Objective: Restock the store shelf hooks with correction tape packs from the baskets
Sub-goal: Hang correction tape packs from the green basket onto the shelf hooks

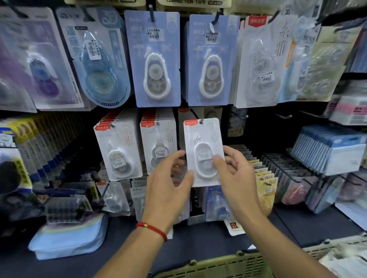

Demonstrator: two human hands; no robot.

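Hands, left hand (168, 178) and right hand (232, 174), clamp white correction tape pack (203, 152) under "CORRECTION TAPE" header (193, 2).

Glossy clear plastic blister pack (203, 152); perforated plastic basket (218, 266).

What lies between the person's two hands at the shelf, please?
A white correction tape pack, held at its edges by the left hand and right hand, seen in the head view.
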